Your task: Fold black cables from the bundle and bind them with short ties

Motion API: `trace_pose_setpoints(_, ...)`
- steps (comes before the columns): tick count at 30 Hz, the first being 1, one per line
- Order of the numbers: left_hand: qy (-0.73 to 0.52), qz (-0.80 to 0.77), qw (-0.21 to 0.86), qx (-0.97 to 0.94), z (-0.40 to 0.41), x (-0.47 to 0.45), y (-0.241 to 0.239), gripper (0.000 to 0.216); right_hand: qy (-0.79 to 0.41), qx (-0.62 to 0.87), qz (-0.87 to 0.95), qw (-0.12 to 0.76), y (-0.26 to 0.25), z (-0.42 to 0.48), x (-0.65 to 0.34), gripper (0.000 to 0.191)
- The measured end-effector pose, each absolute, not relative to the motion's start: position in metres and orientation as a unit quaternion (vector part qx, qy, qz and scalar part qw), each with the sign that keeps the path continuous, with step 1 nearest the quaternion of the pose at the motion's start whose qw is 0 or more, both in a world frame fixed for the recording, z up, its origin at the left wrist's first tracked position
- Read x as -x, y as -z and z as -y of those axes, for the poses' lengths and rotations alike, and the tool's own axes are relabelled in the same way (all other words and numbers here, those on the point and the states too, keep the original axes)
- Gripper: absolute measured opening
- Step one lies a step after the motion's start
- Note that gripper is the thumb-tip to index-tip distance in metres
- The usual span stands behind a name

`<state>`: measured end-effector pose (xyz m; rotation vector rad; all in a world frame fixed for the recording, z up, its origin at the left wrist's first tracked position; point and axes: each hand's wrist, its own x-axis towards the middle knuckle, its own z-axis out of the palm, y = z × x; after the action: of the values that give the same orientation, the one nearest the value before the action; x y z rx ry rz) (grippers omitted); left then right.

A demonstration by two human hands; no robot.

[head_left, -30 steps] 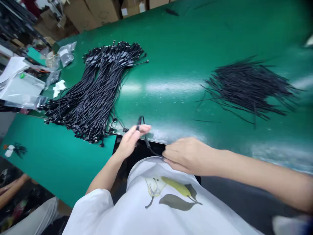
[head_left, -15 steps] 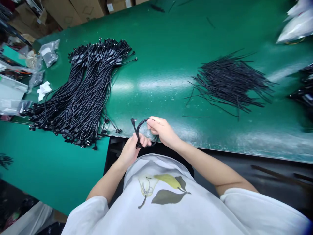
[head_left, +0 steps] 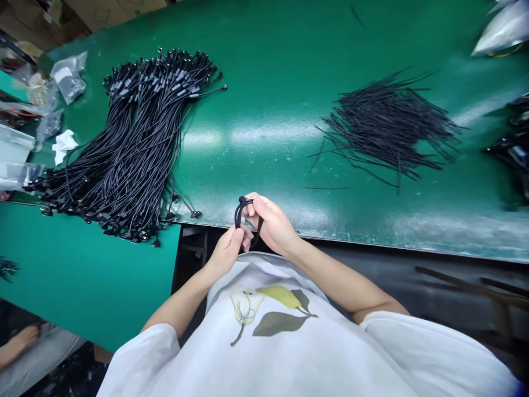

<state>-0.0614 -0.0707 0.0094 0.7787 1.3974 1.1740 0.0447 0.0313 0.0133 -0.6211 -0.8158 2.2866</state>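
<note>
A black cable (head_left: pixel 238 214), coiled into a small loop, is held between my two hands just off the front edge of the table. My left hand (head_left: pixel 228 246) pinches the lower left side of the loop. At its top, my right hand (head_left: pixel 270 219) grips the coil near a dark connector end; the fingertips partly hide it. To the left lies a large pile of black cables (head_left: pixel 136 143) with grey sleeves near their far ends. A heap of thin black ties (head_left: pixel 390 124) lies to the right.
The green table (head_left: pixel 264 160) spans the view, with a lower green surface (head_left: pixel 103 286) at left. Clear plastic bags (head_left: pixel 69 80) and a crumpled white scrap (head_left: pixel 64 144) lie far left. A white bag (head_left: pixel 502 30) and black items (head_left: pixel 514 146) sit right. Another person's arm (head_left: pixel 19 344) shows lower left.
My left hand has shifted along the loop, and my right hand has moved onto its top. The connector that stuck out at upper left now sits at the coil's top. Another person's arm has appeared.
</note>
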Motion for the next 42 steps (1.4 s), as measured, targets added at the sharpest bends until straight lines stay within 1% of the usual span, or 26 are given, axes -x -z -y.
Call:
trace_pose_setpoints(1,-0.481,-0.602,0.535,-0.346,0.070,0.061,-0.007,0.042,-0.862,0.239,0.312,0.319,-0.014,-0.029,-0.043,0.041)
trace_pose_setpoints(3,-0.443,-0.613,0.539,-0.371,0.069,0.062,-0.002,0.042,-0.861,0.241,0.328,0.304,-0.016,-0.025,-0.042,0.045)
trace_pose_setpoints(6,-0.388,-0.575,0.601,-0.397,0.068,0.065,0.004,0.042,-0.872,0.252,0.339,0.249,-0.019,-0.026,-0.041,0.053)
trace_pose_setpoints(8,-0.408,-0.550,0.618,-0.387,0.068,0.064,0.006,0.039,-0.888,0.252,0.309,0.228,-0.021,-0.031,-0.040,0.055)
trace_pose_setpoints(10,-0.453,-0.529,0.633,-0.338,0.068,0.060,0.004,0.043,-0.903,0.237,0.276,0.229,-0.025,-0.037,-0.038,0.055)
trace_pose_setpoints(12,-0.471,-0.486,0.685,-0.272,0.067,0.056,-0.001,0.047,-0.908,0.225,0.268,0.232,-0.030,-0.043,-0.037,0.054)
trace_pose_setpoints(15,-0.468,-0.432,0.747,-0.193,0.064,0.048,-0.010,0.044,-0.913,0.223,0.266,0.216,-0.035,-0.047,-0.037,0.053)
trace_pose_setpoints(19,-0.490,-0.443,0.731,-0.174,0.060,0.039,-0.015,0.043,-0.919,0.229,0.278,0.160,-0.028,-0.049,-0.035,0.053)
trace_pose_setpoints(21,-0.499,-0.442,0.728,-0.161,0.059,0.036,-0.017,0.044,-0.896,0.240,0.334,0.169,-0.023,-0.053,-0.036,0.050)
trace_pose_setpoints(23,-0.506,-0.432,0.735,-0.134,0.058,0.038,-0.021,0.042,-0.820,0.264,0.449,0.239,-0.020,-0.060,-0.043,0.042)
trace_pose_setpoints(24,-0.507,-0.429,0.738,-0.122,0.058,0.041,-0.023,0.040,-0.754,0.269,0.528,0.284,-0.020,-0.063,-0.050,0.038)
trace_pose_setpoints(26,-0.501,-0.435,0.739,-0.117,0.057,0.049,-0.029,0.038,-0.573,0.230,0.703,0.353,-0.023,-0.067,-0.066,0.032)
trace_pose_setpoints(27,-0.490,-0.444,0.739,-0.130,0.057,0.054,-0.031,0.038,-0.469,0.177,0.789,0.355,-0.025,-0.067,-0.075,0.031)
trace_pose_setpoints(28,-0.469,-0.454,0.742,-0.156,0.057,0.058,-0.032,0.040,-0.366,0.111,0.862,0.333,-0.026,-0.066,-0.083,0.033)
trace_pose_setpoints(30,-0.400,-0.477,0.745,-0.241,0.057,0.064,-0.035,0.043,-0.189,0.006,0.952,0.242,-0.028,-0.060,-0.096,0.036)
trace_pose_setpoints(31,-0.357,-0.494,0.736,-0.295,0.057,0.066,-0.036,0.042,-0.131,-0.017,0.973,0.187,-0.027,-0.056,-0.101,0.035)
trace_pose_setpoints(32,-0.309,-0.512,0.720,-0.351,0.058,0.066,-0.037,0.040,-0.098,-0.019,0.986,0.136,-0.026,-0.051,-0.104,0.033)
trace_pose_setpoints(34,-0.217,-0.547,0.660,-0.467,0.059,0.066,-0.042,0.033,-0.087,0.002,0.995,0.057,-0.023,-0.043,-0.111,0.032)
trace_pose_setpoints(36,-0.139,-0.564,0.575,-0.576,0.061,0.065,-0.046,0.026,-0.114,0.009,0.993,0.009,-0.022,-0.036,-0.117,0.032)
trace_pose_setpoints(38,-0.081,-0.564,0.484,-0.664,0.063,0.063,-0.048,0.024,-0.146,0.018,0.989,-0.023,-0.026,-0.032,-0.122,0.035)
trace_pose_setpoints(42,-0.047,-0.553,0.307,-0.773,0.065,0.059,-0.042,0.025,-0.247,0.088,0.961,-0.090,-0.042,-0.038,-0.127,0.038)
